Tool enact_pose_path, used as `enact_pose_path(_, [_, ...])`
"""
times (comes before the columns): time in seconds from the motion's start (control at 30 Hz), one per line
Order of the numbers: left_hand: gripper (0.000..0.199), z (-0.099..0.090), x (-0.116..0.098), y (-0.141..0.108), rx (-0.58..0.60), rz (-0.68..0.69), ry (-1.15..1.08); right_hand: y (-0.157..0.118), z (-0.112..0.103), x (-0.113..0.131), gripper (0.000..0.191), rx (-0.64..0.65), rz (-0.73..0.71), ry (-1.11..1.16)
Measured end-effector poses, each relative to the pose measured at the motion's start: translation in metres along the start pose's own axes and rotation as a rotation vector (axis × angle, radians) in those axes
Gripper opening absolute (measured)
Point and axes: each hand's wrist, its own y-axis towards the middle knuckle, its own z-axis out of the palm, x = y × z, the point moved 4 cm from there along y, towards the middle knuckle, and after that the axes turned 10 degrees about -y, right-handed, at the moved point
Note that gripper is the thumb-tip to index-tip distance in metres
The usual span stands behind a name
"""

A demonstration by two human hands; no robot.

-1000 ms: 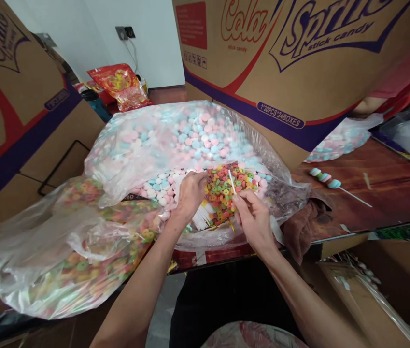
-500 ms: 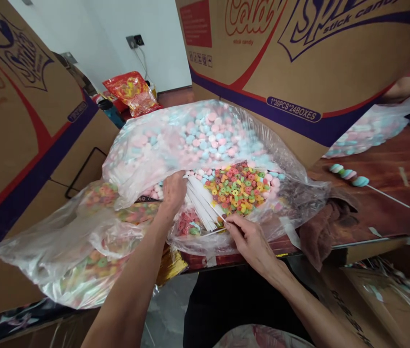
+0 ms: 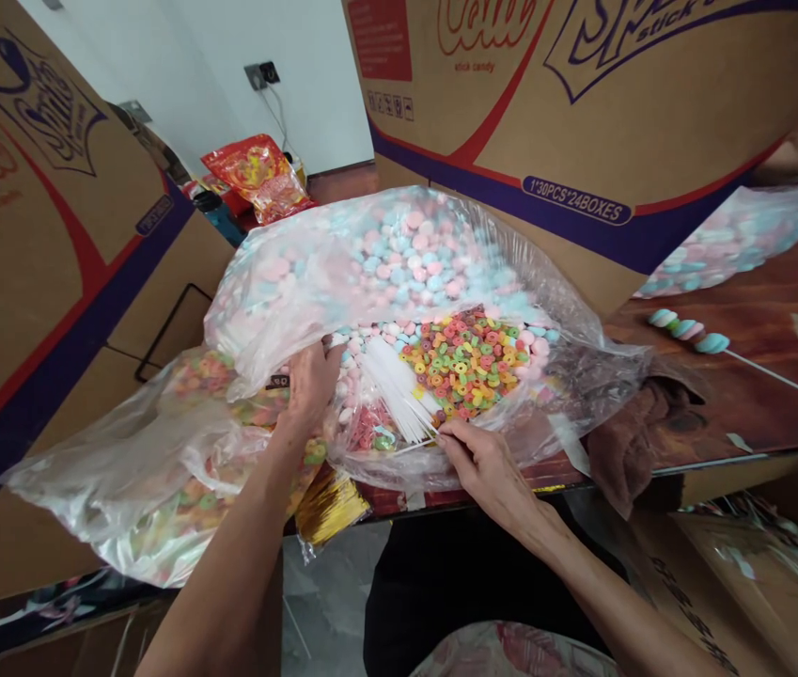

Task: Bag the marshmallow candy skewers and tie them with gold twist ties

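Note:
My right hand [image 3: 483,461] pinches the end of a thin white stick at the lower end of a bundle of white sticks [image 3: 399,400]. My left hand [image 3: 310,385] reaches in at the opening of a large clear plastic bag [image 3: 286,320]; its fingertips are hidden, so its grip does not show. Pink, white and blue marshmallows [image 3: 413,259] fill this bag. Colourful ring-shaped gummies [image 3: 469,367] lie heaped to the right of the sticks. Red gummy pieces [image 3: 368,428] lie below and left of the bundle.
A second plastic bag of ring gummies [image 3: 179,508] lies at left, beside a pack of gold ties [image 3: 332,508]. Large cartons [image 3: 490,122] stand behind and at left. To the right are a brown cloth [image 3: 628,437] and a marshmallow skewer [image 3: 712,342]. Another person's arm shows at far right.
My left hand has moved left, away from the upper ends of the white sticks towards the marshmallows. My right hand stays at the sticks' lower end. The view has shifted slightly.

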Motion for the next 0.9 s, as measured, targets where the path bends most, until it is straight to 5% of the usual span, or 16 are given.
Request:
enact_pose_path(0.13, [0.034, 0.004, 0.0, 0.005, 0.032, -0.014, -0.07, 0.007, 0.001, 0.019, 0.028, -0.016, -0.075, -0.166])
enact_pose_path(0.3, [0.038, 0.007, -0.01, 0.008, 0.194, 0.082, -0.002, 0.044, 0.021, 0.055, 0.026, 0.197, -0.152, -0.535])
enact_pose_path(0.47, [0.036, 0.012, -0.017, 0.009, 0.378, 0.086, 0.115, 0.076, 0.041, 0.055, 0.03, 0.259, -0.142, -0.708])
enact_pose_path(0.73, [0.031, 0.013, -0.026, 0.01, 0.248, -0.002, 0.051, 0.077, 0.035, 0.043, 0.042, 0.171, 0.013, -0.682])
enact_pose_path(0.8, [0.029, 0.003, -0.023, 0.003, 0.179, -0.074, -0.135, 0.078, 0.032, 0.039, 0.039, 0.155, 0.031, -0.576])
enact_pose_path(0.9, [0.029, -0.007, -0.02, -0.02, 0.14, -0.296, -0.829, 0.08, 0.024, 0.032, 0.034, 0.061, 0.032, -0.203])
